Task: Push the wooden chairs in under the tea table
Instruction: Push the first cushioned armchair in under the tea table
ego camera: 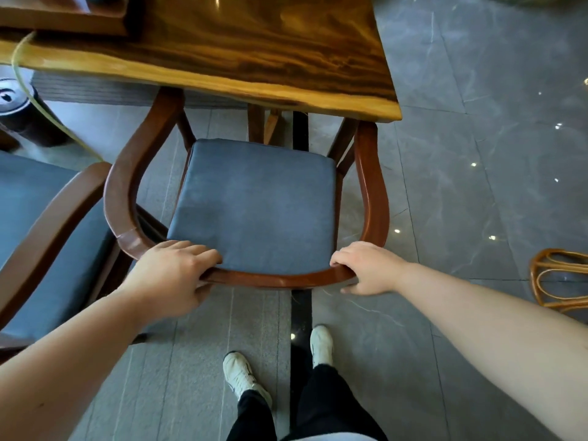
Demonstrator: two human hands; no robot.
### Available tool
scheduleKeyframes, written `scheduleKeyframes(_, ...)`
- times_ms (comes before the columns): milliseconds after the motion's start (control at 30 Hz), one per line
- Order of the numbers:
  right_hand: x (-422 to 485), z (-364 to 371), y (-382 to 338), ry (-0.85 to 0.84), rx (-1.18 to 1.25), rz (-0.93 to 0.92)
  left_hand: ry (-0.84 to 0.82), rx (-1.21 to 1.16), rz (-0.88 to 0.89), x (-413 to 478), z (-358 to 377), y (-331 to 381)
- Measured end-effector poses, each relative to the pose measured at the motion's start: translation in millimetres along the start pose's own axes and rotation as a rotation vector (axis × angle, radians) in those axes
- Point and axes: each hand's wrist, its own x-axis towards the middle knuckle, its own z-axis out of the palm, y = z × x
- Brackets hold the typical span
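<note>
Reddish-brown polished wood forms the curved horseshoe armrest and back rail of the round-backed wooden chair [372,189], which carries a square, dusty blue-grey padded seat cushion [254,202]. This chair stands on the floor facing the glossy live-edge slab desk of streaked golden and dark brown wood [254,43]; the front tips of its arms reach just under the desk's near edge, while most of the seat lies out in the open. The left hand [171,275] wraps the back rail at its left bend, its grip closed on the rail with fingers over the top and thumb below. The right hand [366,268] holds the same rail at the right bend, grip likewise closed around the wood. A second wooden armchair with a matching blue-grey seat [41,237] stands just beside the first on the left, its arm close to the first chair's arm. On the desk's far left sits a dark wooden tray [63,14], and a yellowish-green hose [28,90] drops from the desk past a black cylindrical bin [19,113]. The floor [477,154] is grey marbled tile with bright light glints, a ribbed grey mat [191,345] lies under the chairs, and a rattan piece [560,278] shows at the right edge. White sneakers [241,377] and black trousers appear below.
</note>
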Motion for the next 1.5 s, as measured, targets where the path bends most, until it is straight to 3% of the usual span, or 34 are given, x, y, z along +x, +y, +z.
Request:
scheduleKeyframes(133,16.8,-16.9,25.5,-0.169,-0.302,-0.148,-0.047,0.099,-0.02,27.4,5.8,62.5)
scheduleKeyframes(233,31.7,-27.6,42.8,-0.238,-0.451,-0.228,-0.173,0.096,-0.144,54.6,9.8,97.5)
scheduleKeyframes(367,50.5,-31.5,53.8,-0.402,-0.465,-0.352,-0.252,0.092,-0.271,71.3,14.3,130.0)
scheduleKeyframes(500,55.4,-36.8,50.8,-0.505,-0.462,-0.396,-0.166,0.121,-0.251,66.8,12.9,132.2)
scheduleKeyframes(833,51.7,-39.9,55.3,-0.495,-0.507,-0.401,-0.072,0.144,-0.26,69.0,16.6,140.4)
scheduleKeyframes(1400,39.7,-65.5,78.9,-0.554,-0.501,-0.311,-0.238,0.067,-0.344,98.4,16.2,163.6)
scheduleKeyframes(1500,41.9,-84.7,64.3,-0.449,-0.369,-0.35,-0.145,0.084,-0.318,88.2,10.1,156.0)
